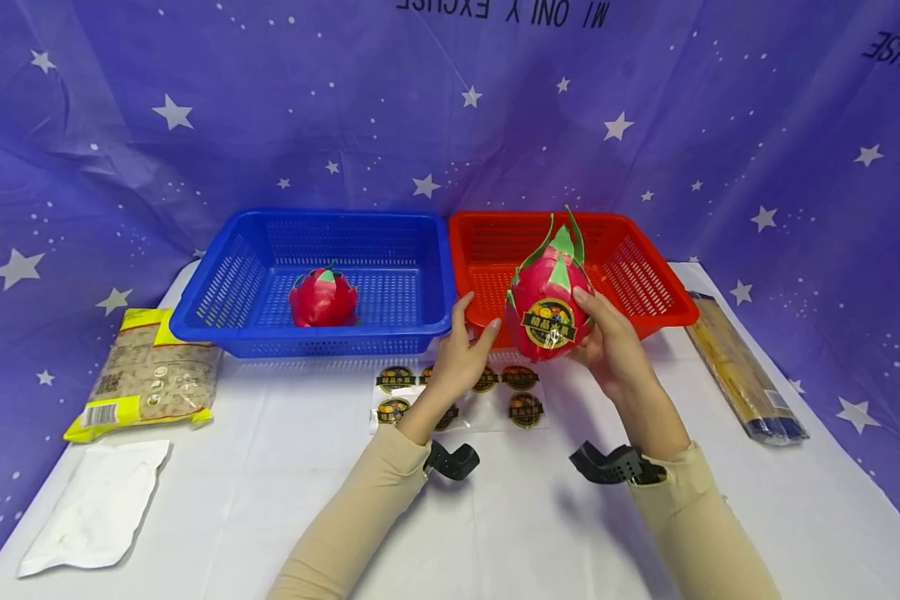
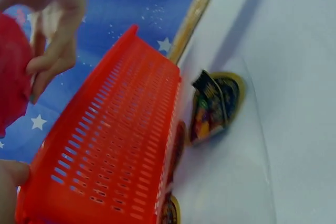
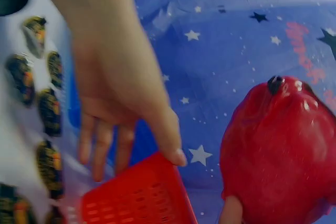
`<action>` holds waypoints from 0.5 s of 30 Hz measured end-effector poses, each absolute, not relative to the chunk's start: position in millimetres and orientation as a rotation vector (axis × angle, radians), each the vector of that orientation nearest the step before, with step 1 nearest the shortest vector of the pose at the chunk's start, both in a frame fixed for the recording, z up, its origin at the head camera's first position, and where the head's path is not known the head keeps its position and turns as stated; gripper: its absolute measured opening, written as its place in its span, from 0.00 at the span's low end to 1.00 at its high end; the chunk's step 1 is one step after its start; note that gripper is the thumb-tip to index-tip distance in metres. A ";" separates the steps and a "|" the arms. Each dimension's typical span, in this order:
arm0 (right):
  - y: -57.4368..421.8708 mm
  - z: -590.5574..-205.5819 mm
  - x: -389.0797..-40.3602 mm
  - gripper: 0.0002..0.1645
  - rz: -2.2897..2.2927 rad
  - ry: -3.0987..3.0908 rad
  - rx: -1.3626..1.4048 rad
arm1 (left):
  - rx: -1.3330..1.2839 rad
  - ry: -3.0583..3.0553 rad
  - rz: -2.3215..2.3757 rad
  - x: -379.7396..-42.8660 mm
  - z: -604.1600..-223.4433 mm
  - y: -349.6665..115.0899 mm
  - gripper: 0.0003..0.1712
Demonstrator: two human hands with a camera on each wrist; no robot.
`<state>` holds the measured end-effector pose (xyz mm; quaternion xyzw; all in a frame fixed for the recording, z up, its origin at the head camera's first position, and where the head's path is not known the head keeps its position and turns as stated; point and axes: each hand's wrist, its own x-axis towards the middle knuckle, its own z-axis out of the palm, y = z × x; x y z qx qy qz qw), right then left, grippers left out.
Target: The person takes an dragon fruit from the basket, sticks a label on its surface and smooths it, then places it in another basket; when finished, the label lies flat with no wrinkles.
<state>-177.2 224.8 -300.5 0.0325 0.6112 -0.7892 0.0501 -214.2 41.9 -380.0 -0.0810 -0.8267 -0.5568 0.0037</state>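
Note:
My right hand (image 1: 617, 346) grips a dragon fruit (image 1: 543, 279), pink-red with green leaves, over the front of the red basket (image 1: 660, 292). A round black-and-gold label (image 1: 547, 323) sits on the side of the fruit facing me. My left hand (image 1: 461, 360) is at the red basket's front left corner, thumb and forefinger spread apart. In the right wrist view its fingers hang nearly straight, with the thumb tip right at the basket's rim. Below, a clear sheet of round stickers (image 1: 487, 417) lies on the table, partly hidden by my left hand. One sticker (image 2: 210, 108) curls up from it.
A blue basket (image 1: 330, 340) stands left of the red one, with another dragon fruit (image 1: 322, 300) in it. At the left lie a yellow-edged food bag (image 1: 157, 371) and a white packet (image 1: 93, 504). A long clear-wrapped pack (image 1: 742, 367) lies at the right. Behind hangs a purple starry cloth (image 1: 375, 125).

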 end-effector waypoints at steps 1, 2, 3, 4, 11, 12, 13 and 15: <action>224.3 -298.1 -184.1 0.23 -2.406 1.837 0.128 | -0.252 -2.590 -1.741 -214.8 -380.2 41.7 0.38; 223.8 -295.8 -191.0 0.23 -2.408 1.813 0.160 | -0.251 -2.596 -1.734 -215.2 -380.3 41.4 0.38; 223.0 -293.6 -197.9 0.23 -2.409 1.792 0.189 | -0.252 -2.597 -1.733 -215.6 -380.7 41.1 0.38; 222.3 -291.5 -204.8 0.23 -2.414 1.767 0.218 | -0.252 -2.597 -1.731 -215.9 -381.0 40.9 0.38; 216.1 -286.2 -245.8 0.32 -2.333 1.826 0.430 | -0.248 -2.583 -1.706 -215.9 -380.7 41.1 0.38; 214.8 -287.1 -250.0 0.33 -2.313 1.849 0.458 | -0.249 -2.587 -1.705 -215.5 -380.4 41.3 0.37; 213.3 -288.1 -253.7 0.34 -2.298 1.854 0.475 | -0.248 -2.590 -1.708 -215.1 -380.1 41.4 0.37; 209.8 -291.2 -260.9 0.35 -2.271 1.863 0.512 | -0.247 -2.595 -1.713 -214.1 -379.5 41.4 0.37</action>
